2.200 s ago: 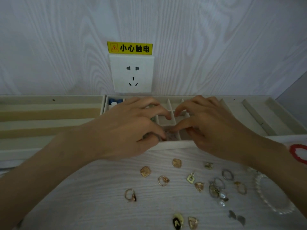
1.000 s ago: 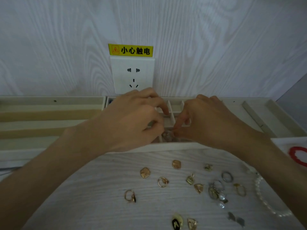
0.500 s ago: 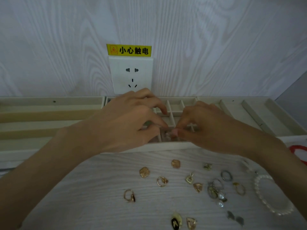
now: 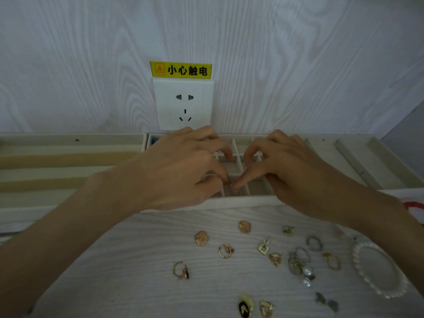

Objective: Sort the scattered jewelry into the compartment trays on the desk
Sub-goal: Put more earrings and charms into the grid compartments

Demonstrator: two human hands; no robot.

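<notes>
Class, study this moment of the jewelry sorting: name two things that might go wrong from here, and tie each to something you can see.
1. Both hands, left hand and right hand, crowd one small cell of the compartment tray; whatever the fingertips handle there could slip into a neighbouring cell.

2. The right forearm passes close above the pearl bracelet and the silver ring; drawing back carelessly may sweep them along the desk.

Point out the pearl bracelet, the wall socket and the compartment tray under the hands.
pearl bracelet (image 4: 358, 262): head view, on its left beads.
wall socket (image 4: 183, 104): head view, faceplate centre.
compartment tray (image 4: 241, 201): head view, its front rim.
</notes>
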